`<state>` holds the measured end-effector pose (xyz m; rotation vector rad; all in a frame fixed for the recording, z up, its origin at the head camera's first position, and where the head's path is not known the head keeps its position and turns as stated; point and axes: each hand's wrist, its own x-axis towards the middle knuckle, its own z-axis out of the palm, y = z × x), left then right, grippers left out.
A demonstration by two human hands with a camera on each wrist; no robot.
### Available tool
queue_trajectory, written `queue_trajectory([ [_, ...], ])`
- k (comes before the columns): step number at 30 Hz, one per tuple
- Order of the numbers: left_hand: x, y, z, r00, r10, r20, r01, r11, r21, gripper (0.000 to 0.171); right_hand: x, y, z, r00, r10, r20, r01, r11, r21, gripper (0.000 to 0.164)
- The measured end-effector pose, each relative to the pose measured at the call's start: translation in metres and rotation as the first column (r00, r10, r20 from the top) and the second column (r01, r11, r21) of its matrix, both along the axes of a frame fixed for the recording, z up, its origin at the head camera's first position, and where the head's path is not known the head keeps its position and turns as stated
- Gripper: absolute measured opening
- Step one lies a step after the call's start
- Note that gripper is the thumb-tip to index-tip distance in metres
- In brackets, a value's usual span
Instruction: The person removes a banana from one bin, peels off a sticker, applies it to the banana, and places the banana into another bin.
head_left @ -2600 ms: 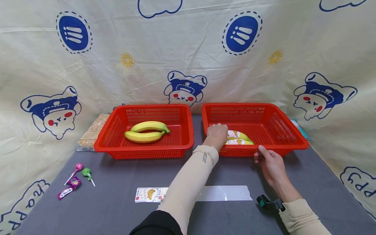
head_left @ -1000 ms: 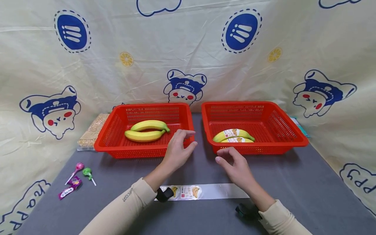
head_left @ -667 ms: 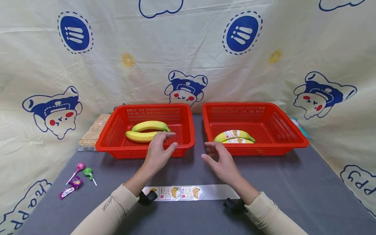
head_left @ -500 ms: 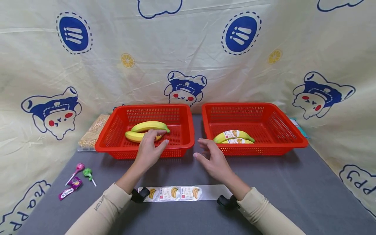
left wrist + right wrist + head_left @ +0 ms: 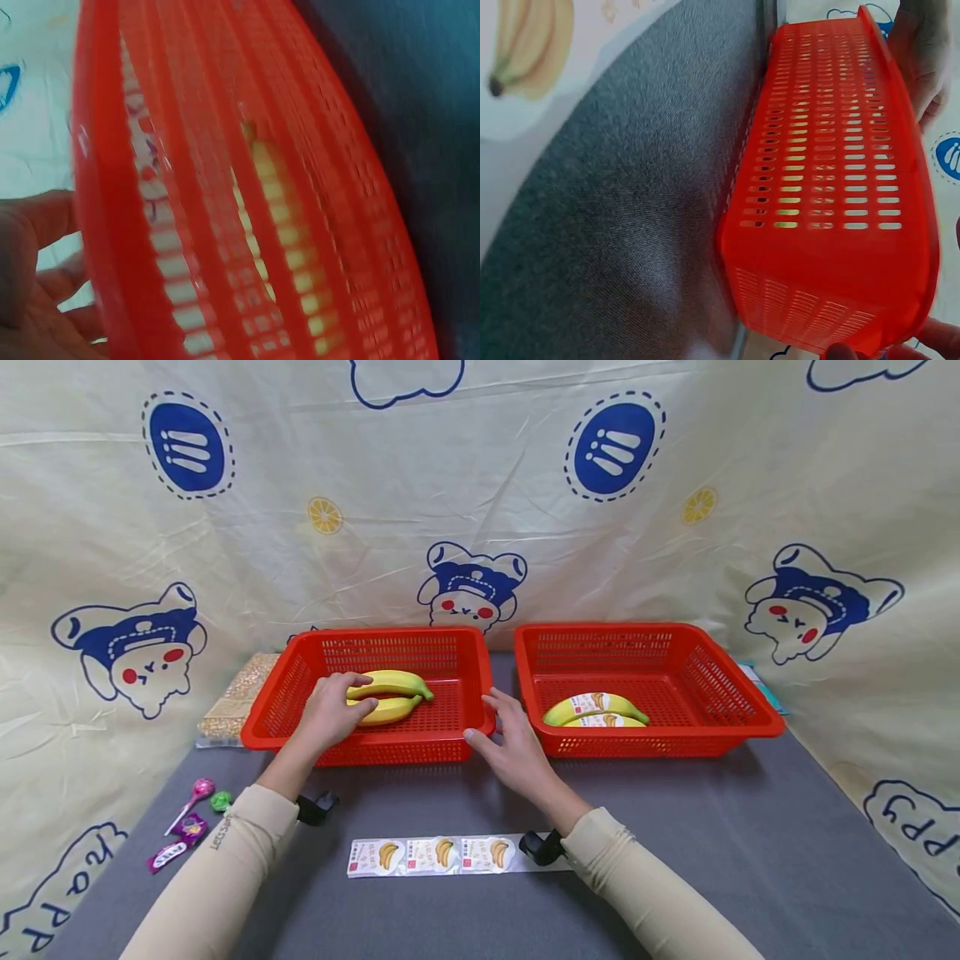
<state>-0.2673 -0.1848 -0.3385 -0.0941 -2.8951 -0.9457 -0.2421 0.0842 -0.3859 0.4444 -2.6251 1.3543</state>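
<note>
On a grey cloth-covered table [image 5: 405,918], a long glossy pale strip [image 5: 528,867] is laid, with three rectangular banana-printed labels [image 5: 433,856] left on it. Two labelled yellow bananas [image 5: 624,704] are gathered in the red perforated plastic right basket [image 5: 637,742]; two plain yellow bananas [image 5: 399,683], with no label in sight, are left in the matching red left basket [image 5: 390,752], so the labelling is judged half done. The right hand [image 5: 513,752] is placed at the left basket's front right corner, fingers loosely bent; whether contact is made cannot be told. Beyond, the left hand [image 5: 327,710] is held over that basket, fingers relaxed, nothing grasped
</note>
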Motion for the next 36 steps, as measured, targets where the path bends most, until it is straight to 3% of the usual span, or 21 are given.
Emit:
queue_trajectory([
  [5,-0.016,-0.019,-0.005,0.996,0.008,0.093,-0.004,0.999,-0.043,0.044,-0.007,-0.004,-0.004,1.0,-0.02,-0.005,0.02,1.0,0.021,0.067],
  [10,-0.029,-0.034,-0.007,0.987,-0.019,0.161,0.034,0.995,-0.089,0.048,-0.012,-0.005,-0.008,0.999,-0.024,-0.025,0.025,0.999,0.045,0.066],
  [20,-0.051,-0.054,-0.011,0.952,-0.109,0.285,0.17,0.965,-0.201,0.048,-0.013,-0.006,-0.011,0.999,-0.029,-0.017,0.03,0.996,0.087,0.067],
  [29,-0.061,-0.058,-0.022,0.923,-0.164,0.347,0.255,0.937,-0.236,0.051,-0.012,-0.007,-0.011,1.0,-0.025,-0.016,0.027,0.996,0.088,0.067],
  [36,-0.06,-0.052,-0.024,0.899,-0.229,0.372,0.336,0.907,-0.253,0.051,-0.011,-0.005,-0.009,0.999,-0.042,-0.029,0.044,0.995,0.094,0.066],
])
